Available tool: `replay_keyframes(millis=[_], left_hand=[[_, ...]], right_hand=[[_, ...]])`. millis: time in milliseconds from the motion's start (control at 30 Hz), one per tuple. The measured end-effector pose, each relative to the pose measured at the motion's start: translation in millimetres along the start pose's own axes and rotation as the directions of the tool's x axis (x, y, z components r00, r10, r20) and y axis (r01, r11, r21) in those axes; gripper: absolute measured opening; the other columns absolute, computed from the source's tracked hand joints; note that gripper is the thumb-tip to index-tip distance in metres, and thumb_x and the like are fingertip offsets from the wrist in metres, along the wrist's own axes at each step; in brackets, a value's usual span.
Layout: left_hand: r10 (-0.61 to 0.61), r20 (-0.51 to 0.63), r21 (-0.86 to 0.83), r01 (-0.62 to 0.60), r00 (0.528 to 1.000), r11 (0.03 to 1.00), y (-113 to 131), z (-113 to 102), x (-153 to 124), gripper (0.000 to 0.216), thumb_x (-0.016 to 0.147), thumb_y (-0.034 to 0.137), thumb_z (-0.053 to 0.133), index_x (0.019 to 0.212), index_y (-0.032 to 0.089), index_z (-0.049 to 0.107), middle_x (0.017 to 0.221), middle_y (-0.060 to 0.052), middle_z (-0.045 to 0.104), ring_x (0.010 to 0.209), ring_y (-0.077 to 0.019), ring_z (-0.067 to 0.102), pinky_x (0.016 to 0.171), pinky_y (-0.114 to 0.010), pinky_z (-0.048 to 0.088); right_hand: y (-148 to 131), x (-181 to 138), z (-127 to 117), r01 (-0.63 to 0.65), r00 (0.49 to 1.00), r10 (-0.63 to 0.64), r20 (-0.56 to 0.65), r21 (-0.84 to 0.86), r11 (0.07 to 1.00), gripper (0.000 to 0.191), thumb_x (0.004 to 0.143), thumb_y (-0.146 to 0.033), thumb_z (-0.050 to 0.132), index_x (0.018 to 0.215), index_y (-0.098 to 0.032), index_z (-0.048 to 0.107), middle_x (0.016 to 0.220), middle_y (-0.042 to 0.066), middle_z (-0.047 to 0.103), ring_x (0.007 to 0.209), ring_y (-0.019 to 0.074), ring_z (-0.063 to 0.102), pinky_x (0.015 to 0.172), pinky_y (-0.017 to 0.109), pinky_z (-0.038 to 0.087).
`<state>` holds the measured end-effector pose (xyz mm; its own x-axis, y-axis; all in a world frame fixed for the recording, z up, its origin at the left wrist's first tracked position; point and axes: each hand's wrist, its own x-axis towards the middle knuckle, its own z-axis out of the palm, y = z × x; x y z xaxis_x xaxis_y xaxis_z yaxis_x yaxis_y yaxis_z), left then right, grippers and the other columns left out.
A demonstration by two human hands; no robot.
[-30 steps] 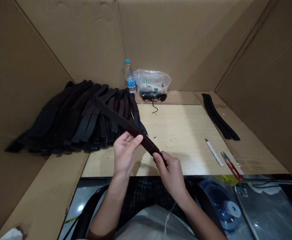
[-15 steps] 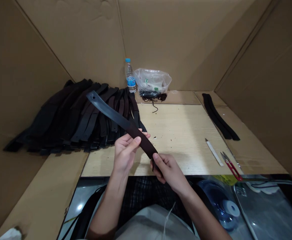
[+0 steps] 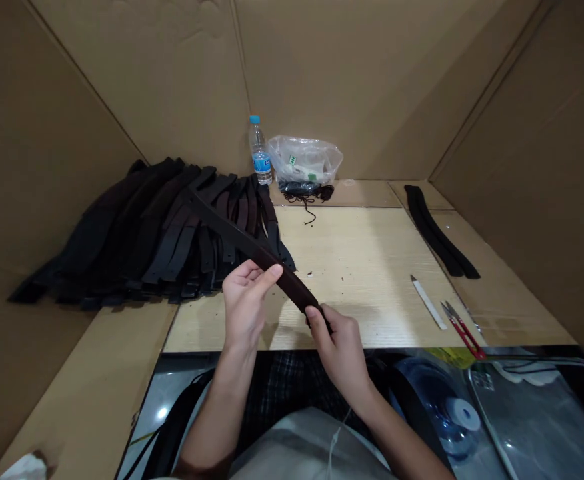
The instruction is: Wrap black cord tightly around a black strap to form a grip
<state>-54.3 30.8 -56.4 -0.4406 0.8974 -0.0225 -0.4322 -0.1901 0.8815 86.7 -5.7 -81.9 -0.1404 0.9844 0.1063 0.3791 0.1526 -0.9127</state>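
Note:
A long dark strap (image 3: 252,250) slants from upper left to lower right above the wooden tabletop (image 3: 367,267). My left hand (image 3: 245,303) pinches it near the middle, thumb on top. My right hand (image 3: 339,343) grips its near end, fingers wrapped round it. The strap's far end reaches over a big fanned pile of similar dark straps (image 3: 147,230) lying to the left.
Cardboard walls enclose the table. At the back stand a water bottle (image 3: 258,150) and a clear plastic bag (image 3: 305,162) with black cord. Two more straps (image 3: 439,233) lie right. A white tool (image 3: 428,303) and red snips (image 3: 465,331) lie near the right front edge.
The strap twisted to show its paler shiny side half a second ago, then turned back dark side up. Both hands stayed in place, shifting only slightly.

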Motion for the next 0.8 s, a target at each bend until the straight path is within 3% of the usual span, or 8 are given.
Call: replay_keyframes(millis=[100, 333, 533, 667, 800], left_hand=[[-0.03, 0.017, -0.015, 0.03, 0.999, 0.999, -0.8, -2.4, 0.1, 0.029, 0.051, 0.027, 0.09, 0.069, 0.014, 0.072, 0.063, 0.0, 0.069, 0.06, -0.0101, 0.063, 0.064, -0.02, 0.051], [-0.046, 0.088, -0.064, 0.051, 0.995, 0.997, -4.7, -2.6, 0.7, 0.029, 0.051, 0.027, 0.089, 0.073, 0.015, 0.075, 0.068, -0.004, 0.074, 0.061, -0.0129, 0.067, 0.063, -0.021, 0.054], [-0.025, 0.182, -0.074, 0.039, 0.983, 0.996, -8.7, -4.2, 2.1, 0.028, 0.056, 0.03, 0.087, 0.077, 0.016, 0.077, 0.072, -0.008, 0.075, 0.069, -0.0222, 0.072, 0.067, -0.031, 0.058], [-0.033, 0.219, -0.062, 0.047, 0.975, 0.997, -10.5, -7.5, 3.2, 0.03, 0.059, 0.031, 0.086, 0.082, 0.016, 0.077, 0.079, -0.01, 0.077, 0.077, -0.025, 0.073, 0.071, -0.033, 0.058], [-0.062, 0.208, -0.046, 0.073, 0.976, 0.996, -10.1, -5.5, 4.0, 0.035, 0.057, 0.035, 0.087, 0.083, 0.015, 0.076, 0.086, -0.012, 0.077, 0.084, -0.0266, 0.073, 0.074, -0.033, 0.058]], right_hand=[[0.1, -0.6, 0.0, -0.011, 1.0, 0.01, 0.019, 0.013, 1.0, 0.043, 0.093, -0.047, 0.041, 0.062, -0.018, 0.05, 0.05, -0.001, 0.047, 0.047, 0.0109, 0.043, 0.047, 0.024, 0.027], [4.0, 3.2, 0.5, -0.139, 0.978, 0.093, 0.187, 0.246, 0.959, 0.048, 0.091, -0.056, 0.042, 0.062, -0.018, 0.048, 0.05, -0.003, 0.039, 0.045, 0.0082, 0.034, 0.043, 0.022, 0.024], [8.2, 10.2, -4.0, -0.337, 0.909, 0.179, 0.377, 0.412, 0.847, 0.058, 0.079, -0.074, 0.049, 0.064, -0.018, 0.048, 0.042, -0.007, 0.036, 0.033, 0.0048, 0.027, 0.034, 0.02, 0.018], [8.2, 11.5, -6.1, -0.455, 0.847, 0.198, 0.494, 0.478, 0.751, 0.06, 0.074, -0.076, 0.054, 0.066, -0.017, 0.05, 0.039, -0.009, 0.034, 0.03, 0.0032, 0.024, 0.031, 0.018, 0.016], [8.8, 11.9, -2.9, -0.487, 0.831, 0.209, 0.515, 0.494, 0.72, 0.06, 0.073, -0.077, 0.052, 0.066, -0.018, 0.05, 0.039, -0.01, 0.034, 0.029, 0.0033, 0.021, 0.031, 0.019, 0.016]])
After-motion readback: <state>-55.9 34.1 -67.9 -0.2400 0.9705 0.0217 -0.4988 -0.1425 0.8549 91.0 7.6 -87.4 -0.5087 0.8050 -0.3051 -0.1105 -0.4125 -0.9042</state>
